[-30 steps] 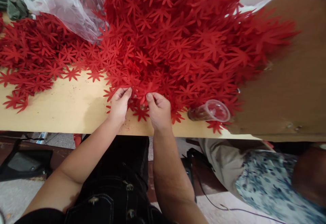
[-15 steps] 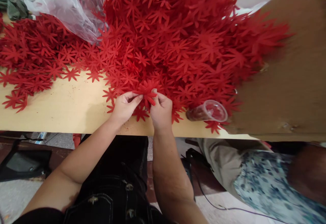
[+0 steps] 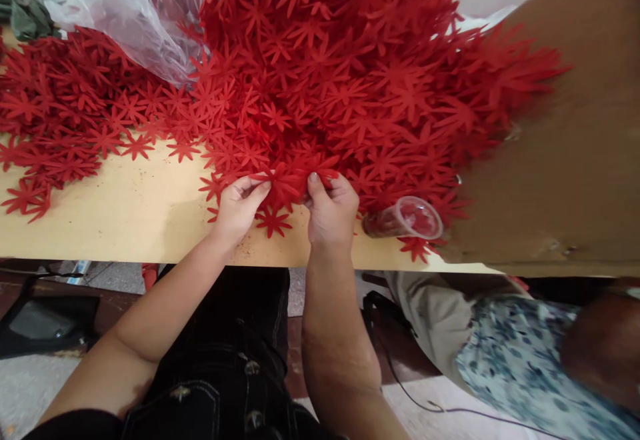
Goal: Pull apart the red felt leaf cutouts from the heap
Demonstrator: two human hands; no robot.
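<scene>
Near the table's front edge my left hand [image 3: 239, 207] pinches a red star-shaped petal piece [image 3: 281, 185] between thumb and fingers. To its right, my right hand [image 3: 333, 210] is closed on another red petal piece [image 3: 325, 172], its thumb on top; the two pieces overlap between my hands. A large heap of similar red pieces [image 3: 320, 73] rises just beyond my hands. One loose red piece [image 3: 273, 221] lies on the table below them.
A clear plastic cup [image 3: 417, 217] lies tilted right of my right hand. Brown cardboard [image 3: 550, 180] stands on the right. A clear plastic bag [image 3: 135, 20] rests at the back left of the pale table [image 3: 130, 207]. A person in a patterned top [image 3: 525, 353] is at the lower right.
My right hand has moved right, away from my left hand, which has shifted slightly left. The red pieces between them are now more spread apart.
</scene>
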